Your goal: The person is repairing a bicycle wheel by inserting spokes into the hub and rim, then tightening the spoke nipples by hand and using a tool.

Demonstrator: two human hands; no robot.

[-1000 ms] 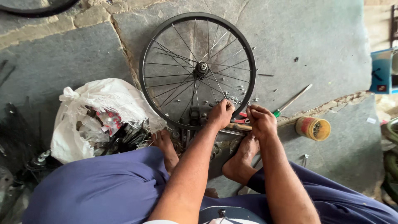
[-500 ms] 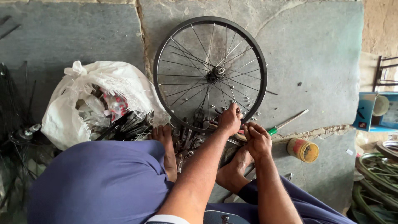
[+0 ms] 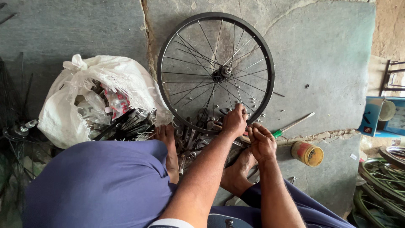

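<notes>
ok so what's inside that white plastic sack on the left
The open white woven plastic sack shows dark metal rods poking out, crumpled clear plastic and a red-and-white wrapper. Anything deeper is covered by the sack's wall.

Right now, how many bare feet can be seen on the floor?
2. The left foot lies beside the white bag, and the right foot lies under the right hand, near the wheel. Their toes are partly hidden.

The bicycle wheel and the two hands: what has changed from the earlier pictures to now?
Little changed. The left hand and right hand stay together at the near rim of the bicycle wheel. The wheel, white bag, screwdriver and tin kept their places; only the camera shifted.
</notes>
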